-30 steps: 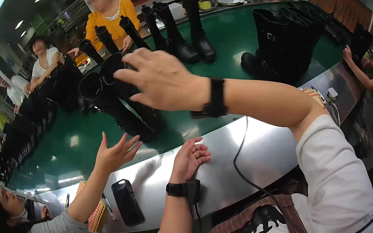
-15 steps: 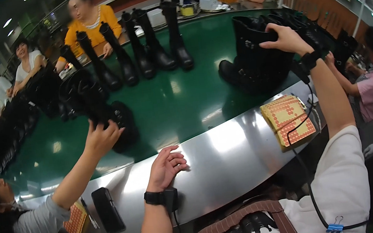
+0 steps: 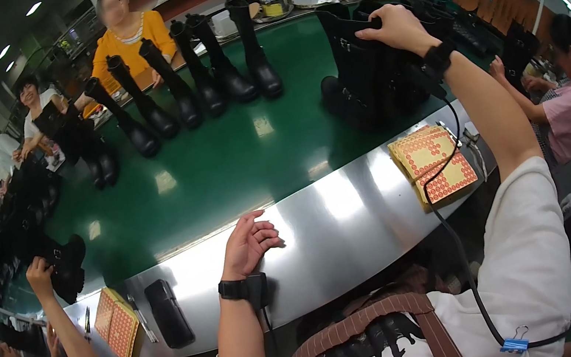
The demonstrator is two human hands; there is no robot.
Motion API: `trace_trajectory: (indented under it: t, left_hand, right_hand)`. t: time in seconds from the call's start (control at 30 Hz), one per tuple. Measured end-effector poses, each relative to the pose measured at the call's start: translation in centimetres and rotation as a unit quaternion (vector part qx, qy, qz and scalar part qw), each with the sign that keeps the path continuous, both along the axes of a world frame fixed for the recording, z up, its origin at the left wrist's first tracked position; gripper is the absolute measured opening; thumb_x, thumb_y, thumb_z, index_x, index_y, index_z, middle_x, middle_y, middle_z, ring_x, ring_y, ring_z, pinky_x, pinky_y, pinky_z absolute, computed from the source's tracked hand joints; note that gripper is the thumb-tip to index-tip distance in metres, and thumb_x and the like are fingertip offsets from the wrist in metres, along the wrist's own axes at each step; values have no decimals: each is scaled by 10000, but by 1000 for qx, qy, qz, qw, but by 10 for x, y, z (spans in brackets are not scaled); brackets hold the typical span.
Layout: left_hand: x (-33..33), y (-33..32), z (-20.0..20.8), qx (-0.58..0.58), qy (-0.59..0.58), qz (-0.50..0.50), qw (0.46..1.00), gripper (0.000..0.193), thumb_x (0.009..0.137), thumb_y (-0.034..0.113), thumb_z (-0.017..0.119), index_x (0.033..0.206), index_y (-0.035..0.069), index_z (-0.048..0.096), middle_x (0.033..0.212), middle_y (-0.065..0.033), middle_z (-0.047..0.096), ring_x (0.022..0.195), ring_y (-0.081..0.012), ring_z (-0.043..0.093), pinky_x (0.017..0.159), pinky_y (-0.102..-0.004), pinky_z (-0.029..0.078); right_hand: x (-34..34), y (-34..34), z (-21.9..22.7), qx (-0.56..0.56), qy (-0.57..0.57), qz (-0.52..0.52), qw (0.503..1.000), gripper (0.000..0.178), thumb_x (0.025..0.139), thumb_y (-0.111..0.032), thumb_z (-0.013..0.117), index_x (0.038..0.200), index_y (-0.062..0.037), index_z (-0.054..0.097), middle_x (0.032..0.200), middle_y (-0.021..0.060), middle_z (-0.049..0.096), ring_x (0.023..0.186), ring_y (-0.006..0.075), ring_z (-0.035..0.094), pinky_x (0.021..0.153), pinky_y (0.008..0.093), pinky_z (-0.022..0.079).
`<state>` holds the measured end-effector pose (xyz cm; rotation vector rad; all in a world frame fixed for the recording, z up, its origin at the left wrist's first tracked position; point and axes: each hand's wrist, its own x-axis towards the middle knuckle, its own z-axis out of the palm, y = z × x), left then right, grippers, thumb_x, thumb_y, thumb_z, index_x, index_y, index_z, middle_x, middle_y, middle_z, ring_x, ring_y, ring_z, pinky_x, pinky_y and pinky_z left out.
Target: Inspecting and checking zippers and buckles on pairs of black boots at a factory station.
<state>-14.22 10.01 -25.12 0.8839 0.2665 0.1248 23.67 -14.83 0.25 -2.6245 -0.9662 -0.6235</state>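
My right hand [image 3: 396, 30] grips the top edge of a black boot [image 3: 357, 62] with buckle straps on its tall shaft. The boot stands upright on the green tabletop, in a group of dark boots whose outlines merge. Over the near metal edge hovers my left hand [image 3: 247, 244], fingers loosely bent and apart, with nothing in it. At the left, a co-worker's hand [image 3: 40, 277] holds a black buckled boot [image 3: 70, 269].
Several tall black boots [image 3: 229, 79] stand in a row along the far side of the green table [image 3: 216, 167]. Card stacks [image 3: 440, 165] [image 3: 115, 321] and a black phone [image 3: 169, 313] lie on the metal edge. A cable [image 3: 456, 241] runs from my right wrist. Other people [image 3: 132, 34] work around the table.
The co-worker at the left has drawn the buckled boot away to the left. My right hand keeps its hold on the boot top; my left hand stays over the metal edge.
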Motion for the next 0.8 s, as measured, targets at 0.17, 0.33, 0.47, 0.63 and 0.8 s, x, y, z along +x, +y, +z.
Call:
trace_trajectory:
  t: [0.17,0.33,0.47,0.63,0.8]
  left_hand:
    - [17,-45,20,374,67,34,924,743,831,300,716,1419,91,313,1231,-153,512,1095,-227,559,853,-363,522]
    - [24,-140,108,576,-162,168,783,1337,495,332,912,1499,78,67,1495,-247,167,1379,-424,202,1132,-455,216]
    - [41,-164,87,579,-141,288,749,1299,520,258,901,1493,69,62,1502,-241,163,1387,-415,199,1129,-450,230]
    - [32,-143,81,514,-157,252,804,1097,636,84,782,1480,30,84,1507,-196,192,1383,-384,226,1140,-407,221]
    - [14,-144,62,266,-33,164,949,621,768,-6,643,1340,-10,400,1207,-109,527,1115,-202,510,983,-338,398]
  right_hand:
    - [-138,-16,50,83,-98,97,987,439,774,-402,715,887,20,669,837,195,667,797,316,662,702,374,490]
    - [-247,-45,25,53,-41,294,954,305,754,-219,764,913,0,624,807,152,637,740,270,626,700,355,476]
    - [-265,-71,-11,73,-121,392,909,656,730,-393,768,1229,-37,535,1056,171,603,927,340,580,771,403,479]
    - [-224,-114,-80,350,-128,282,884,1134,647,-632,760,1379,79,265,1369,240,331,1219,336,430,970,489,431]
    - [-237,-94,-172,234,353,341,839,723,675,-101,815,1299,18,469,1247,108,541,1153,236,507,1004,371,374]
